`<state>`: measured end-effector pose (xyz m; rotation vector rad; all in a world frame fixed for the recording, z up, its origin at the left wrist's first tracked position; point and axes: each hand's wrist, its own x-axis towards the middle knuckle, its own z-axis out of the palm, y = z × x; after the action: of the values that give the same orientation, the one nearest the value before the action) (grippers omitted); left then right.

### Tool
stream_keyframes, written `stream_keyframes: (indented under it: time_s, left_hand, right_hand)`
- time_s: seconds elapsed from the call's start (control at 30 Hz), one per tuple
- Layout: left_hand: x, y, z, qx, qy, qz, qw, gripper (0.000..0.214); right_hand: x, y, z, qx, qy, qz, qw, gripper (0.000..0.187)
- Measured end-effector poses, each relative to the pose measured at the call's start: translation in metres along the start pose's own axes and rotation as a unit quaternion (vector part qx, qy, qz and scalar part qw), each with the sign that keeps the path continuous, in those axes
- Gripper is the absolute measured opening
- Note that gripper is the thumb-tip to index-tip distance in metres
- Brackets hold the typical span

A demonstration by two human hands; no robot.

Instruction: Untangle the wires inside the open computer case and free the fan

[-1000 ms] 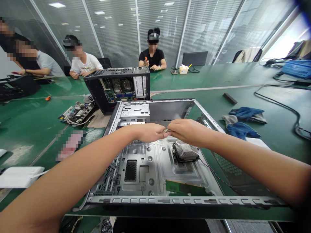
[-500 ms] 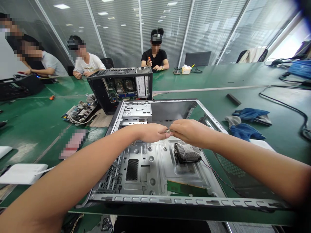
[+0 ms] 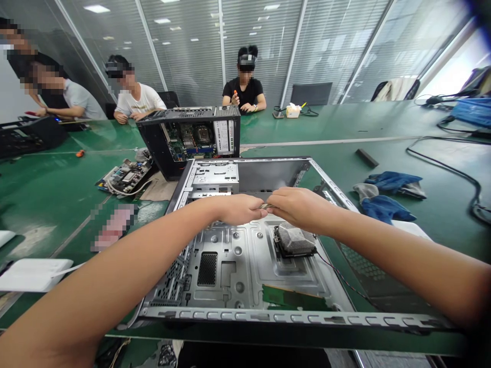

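Observation:
An open grey computer case (image 3: 215, 312) lies on its side on the green table in front of me. Above its middle, my left hand (image 3: 240, 208) and my right hand (image 3: 297, 205) meet fingertip to fingertip, both closed in a pinch on one small pale object (image 3: 264, 206) that I cannot make out. Just below my right hand, a grey finned heatsink (image 3: 295, 239) with a thin wire sits on the case floor. A green circuit strip (image 3: 293, 296) lies near the case's front rail.
A black computer case (image 3: 190, 138) with its board showing stands behind mine, a loose circuit board (image 3: 125, 176) to its left. Blue gloves (image 3: 387, 197) and black cables (image 3: 452, 171) lie at right. White boxes (image 3: 34, 273) sit at left. Several people sit at the far side.

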<state>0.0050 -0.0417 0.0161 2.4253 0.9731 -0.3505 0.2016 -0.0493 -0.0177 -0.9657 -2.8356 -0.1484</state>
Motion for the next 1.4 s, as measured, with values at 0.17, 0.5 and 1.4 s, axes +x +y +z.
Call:
stream_keyframes:
  time_s: [0.17, 0.5, 1.4]
  left_hand:
    - [-0.0005, 0.0013, -0.0014, 0.0, -0.001, -0.007, 1.0, 0.04]
    - [-0.0026, 0.004, -0.0035, -0.019, 0.013, -0.004, 1.0, 0.038]
    - [0.0009, -0.0006, -0.0014, 0.025, 0.008, 0.012, 1.0, 0.032]
  right_hand:
    - [0.0004, 0.0003, 0.0013, -0.014, 0.009, 0.0, 1.0, 0.031]
    - [0.0014, 0.0001, 0.0005, -0.058, 0.025, -0.003, 0.998, 0.028]
    - [0.0008, -0.0061, -0.0069, 0.025, -0.068, 0.057, 0.996, 0.032]
